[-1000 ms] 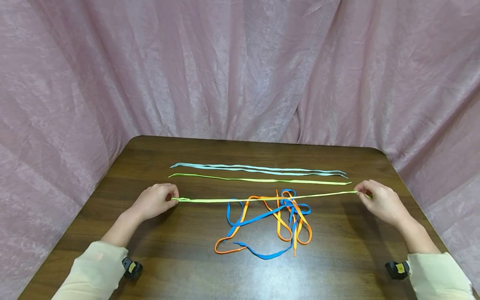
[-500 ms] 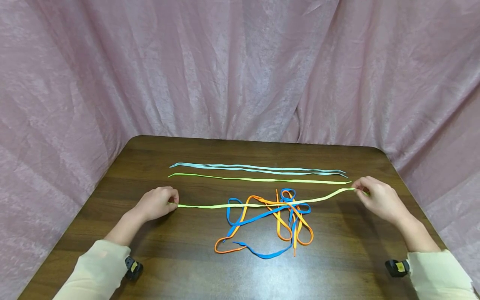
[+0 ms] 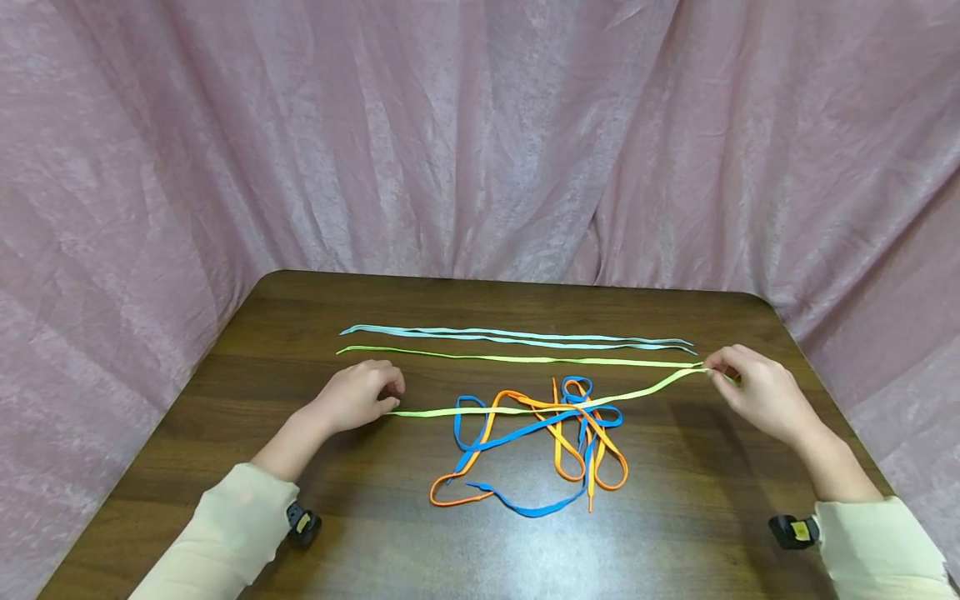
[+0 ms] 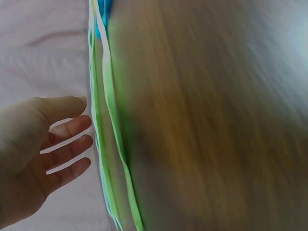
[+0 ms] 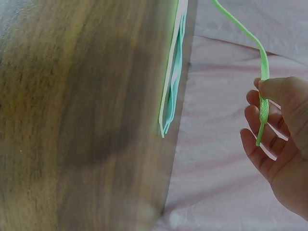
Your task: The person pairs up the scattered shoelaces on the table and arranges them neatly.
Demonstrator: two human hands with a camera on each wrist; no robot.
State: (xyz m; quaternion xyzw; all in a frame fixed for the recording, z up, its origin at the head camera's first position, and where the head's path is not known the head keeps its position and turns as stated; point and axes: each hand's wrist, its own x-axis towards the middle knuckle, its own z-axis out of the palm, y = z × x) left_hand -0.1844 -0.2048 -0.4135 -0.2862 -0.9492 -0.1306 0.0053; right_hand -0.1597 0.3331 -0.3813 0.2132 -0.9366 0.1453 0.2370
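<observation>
My right hand (image 3: 759, 393) pinches one end of a yellow-green shoelace (image 3: 630, 396) between thumb and index finger. Its tip hangs across the other fingers (image 5: 255, 114) in the right wrist view. From there the lace slopes down leftward over the tangled laces to beside my left hand (image 3: 358, 396). In the left wrist view, that hand's thumb and fingers (image 4: 72, 147) are apart with nothing between them, next to the green lace (image 4: 111, 103). A second yellow-green shoelace (image 3: 510, 360) lies stretched out behind.
Two pale blue shoelaces (image 3: 487, 335) lie straight near the far side of the brown wooden table (image 3: 360, 517). An orange shoelace (image 3: 611, 454) and a blue shoelace (image 3: 540, 510) form a loose tangle mid-table. Pink curtains (image 3: 480, 142) hang behind.
The yellow-green lace has gone from taut to slack and sits lower on the left. My left hand has let go of it and moved right. The right hand has shifted slightly away from me.
</observation>
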